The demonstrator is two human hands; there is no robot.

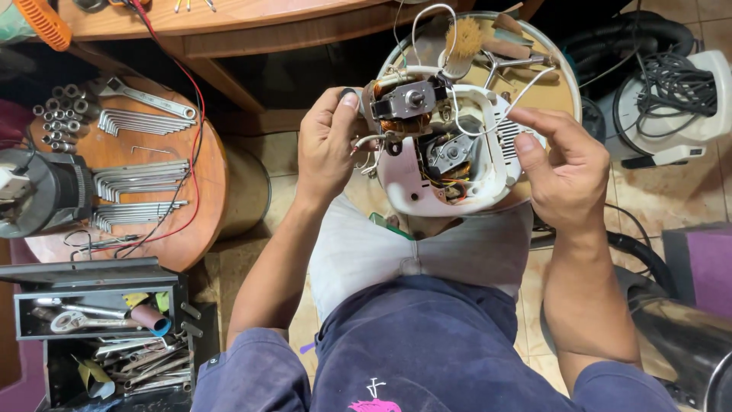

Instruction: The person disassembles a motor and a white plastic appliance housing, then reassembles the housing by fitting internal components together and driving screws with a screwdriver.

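Opened white appliance housing [427,179], motor [408,103] already exposed: left grip [326,145] clamps the motor end, right grip [560,172] pinches 1 white wire [488,130]; reassembly remains.

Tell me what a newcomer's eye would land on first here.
First, the opened white appliance housing at centre, its copper-wound motor and wires bared, held between the left hand and right hand. Next, rows of hex keys on the round wooden table at left.
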